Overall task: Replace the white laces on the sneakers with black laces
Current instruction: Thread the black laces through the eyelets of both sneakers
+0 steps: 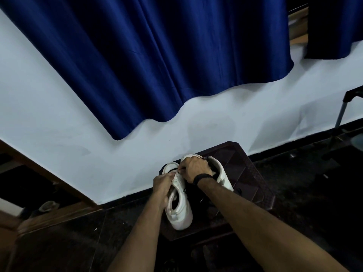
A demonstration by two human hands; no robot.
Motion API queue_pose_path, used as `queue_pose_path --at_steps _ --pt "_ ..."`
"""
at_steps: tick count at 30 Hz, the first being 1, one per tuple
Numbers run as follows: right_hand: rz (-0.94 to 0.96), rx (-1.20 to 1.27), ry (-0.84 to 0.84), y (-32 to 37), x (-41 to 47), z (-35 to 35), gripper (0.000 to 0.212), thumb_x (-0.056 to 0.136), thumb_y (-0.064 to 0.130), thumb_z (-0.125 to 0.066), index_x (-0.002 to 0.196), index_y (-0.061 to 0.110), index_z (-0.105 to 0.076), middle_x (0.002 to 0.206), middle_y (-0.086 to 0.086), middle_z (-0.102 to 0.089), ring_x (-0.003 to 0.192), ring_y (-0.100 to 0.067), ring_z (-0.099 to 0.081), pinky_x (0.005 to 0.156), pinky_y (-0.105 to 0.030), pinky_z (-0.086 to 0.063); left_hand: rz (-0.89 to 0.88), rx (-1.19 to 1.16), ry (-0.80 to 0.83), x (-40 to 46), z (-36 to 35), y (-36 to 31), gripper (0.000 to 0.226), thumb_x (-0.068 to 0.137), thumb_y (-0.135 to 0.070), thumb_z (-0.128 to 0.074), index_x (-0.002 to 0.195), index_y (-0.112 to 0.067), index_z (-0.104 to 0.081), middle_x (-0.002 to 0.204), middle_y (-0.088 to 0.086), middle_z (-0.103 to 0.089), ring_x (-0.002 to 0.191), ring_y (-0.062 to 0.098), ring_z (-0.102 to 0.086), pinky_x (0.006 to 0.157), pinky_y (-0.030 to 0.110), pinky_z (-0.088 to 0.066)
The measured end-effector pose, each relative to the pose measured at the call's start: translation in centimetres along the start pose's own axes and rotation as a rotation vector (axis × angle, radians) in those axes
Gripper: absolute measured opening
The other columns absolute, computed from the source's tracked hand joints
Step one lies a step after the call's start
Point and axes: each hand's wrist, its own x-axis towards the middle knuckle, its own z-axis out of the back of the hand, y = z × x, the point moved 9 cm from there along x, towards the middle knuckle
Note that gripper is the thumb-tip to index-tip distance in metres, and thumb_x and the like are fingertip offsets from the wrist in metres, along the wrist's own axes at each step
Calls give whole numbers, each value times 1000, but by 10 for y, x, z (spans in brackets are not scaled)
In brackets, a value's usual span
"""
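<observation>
Both hands work the near sneaker (179, 211) on the counter (243, 173); left hand (162, 184) and right hand (194, 167) pinch lace at its eyelets; much lacing seemingly remains.

Under my hands the near sneaker (179, 213) looks like smooth matt white leather (or something like it). The stool (245, 173) beneath it is dark moulded plastic — faintly glossy. Beyond the stool hangs a blue curtain (157, 55) — soft sheeny cloth.
</observation>
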Motion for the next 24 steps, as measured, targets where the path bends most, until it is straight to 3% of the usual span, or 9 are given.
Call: queue_pose_path --at_steps 3,7,9,11,13,16,18,20,24 --pt "-21 0 19 -1 2 -3 20 86 33 -56 99 33 -72 107 -1 -69 99 -25 -65 78 -31 -48 0 48 117 5 -5 -2 16 85 -8 -64 95 1 -73 85 20 -68 66 28 -62 56 32 -52" --pt "-49 17 59 -4 3 -7 23 85 36 -56 102 33 -71 109 -1 -68 100 -25 -65 81 -32 -50 -78 100 90 12 -7 -3 9 81 5 -64 79 1 -72 79 21 -71 70 29 -66 73 39 -56" --pt "-36 42 84 -4 2 -8 25 85 38 -54 103 33 -70 111 -1 -68 102 -26 -64 83 -33 -49 -113 220 94 20 -6 -1 1 76 -7 -74 76 -7 -75 84 22 -73 75 30 -69 80 45 -58" --pt "-34 91 125 -6 1 -9 27 87 43 -51 105 34 -69 114 -2 -68 106 -27 -62 88 -35 -49 -113 364 96 40 -1 4 19 67 -28 -74 78 -12 -74 85 17 -75 77 29 -71 78 46 -58" --pt "-55 205 178 -5 0 -11 32 83 55 -51 103 39 -68 114 3 -68 108 -24 -61 94 -35 -47 -119 474 76 42 3 -3 28 63 -35 -68 80 -13 -72 82 13 -74 78 27 -71 76 43 -58" --pt "-53 353 188 1 0 -10 46 60 72 -56 88 39 -69 97 13 -71 95 -12 -64 92 -32 -49 -142 517 84 32 3 -13 18 61 -27 -64 73 -14 -66 79 11 -71 73 24 -66 72 38 -56" --pt "-61 444 260 2 1 -16 25 60 55 -71 76 36 -67 89 13 -72 91 -9 -66 91 -32 -52 -149 497 104 30 4 -13 9 73 -20 -72 71 -15 -64 79 14 -71 69 23 -63 68 40 -56" --pt "-24 372 324 3 -3 -17 19 65 50 -77 72 39 -63 91 15 -69 97 -9 -64 93 -30 -48 -136 469 133 27 6 -11 12 84 -11 -71 73 -13 -65 75 14 -70 64 21 -62 64 39 -55" --pt "-1 255 264 2 -10 -8 42 52 75 -74 80 45 -67 95 20 -65 109 -8 -51 105 -31 -32 -160 455 176 17 7 -14 17 87 0 -66 74 -11 -61 69 9 -64 62 19 -57 61 29 -47"
